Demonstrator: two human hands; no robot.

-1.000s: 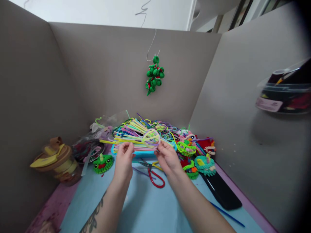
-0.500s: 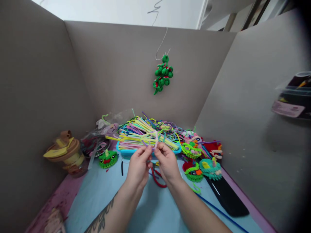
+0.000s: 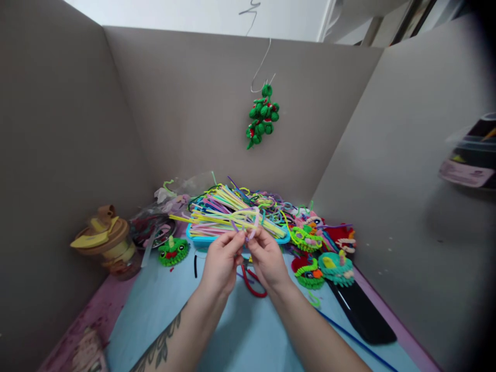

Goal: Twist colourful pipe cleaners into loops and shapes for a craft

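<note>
Both hands meet over the middle of the blue work surface, fingertips pinched close together. My left hand (image 3: 222, 258) and my right hand (image 3: 269, 258) grip a pale lilac pipe cleaner (image 3: 256, 219), bent into a loop that rises above the fingers. Behind it, a blue tray (image 3: 199, 242) holds many straight pipe cleaners (image 3: 220, 209) in yellow, pink, blue and green. Red-handled pliers or cutters (image 3: 253, 289) lie beneath the hands; their working end is partly hidden by the fingers. A short black piece (image 3: 196, 267) lies left of my left hand.
A green fuzzy creature (image 3: 173, 252) sits at the left, near a brown-lidded cup (image 3: 112, 243). Several pipe-cleaner figures (image 3: 336, 268) and a black flat object (image 3: 364, 315) lie at the right. A green ornament (image 3: 262, 116) hangs before the grey back panel (image 3: 186, 103).
The lilac loop has tilted slightly to the right above my fingertips. Both hands stay pinched together in nearly the same place, and the view has shifted a little.
</note>
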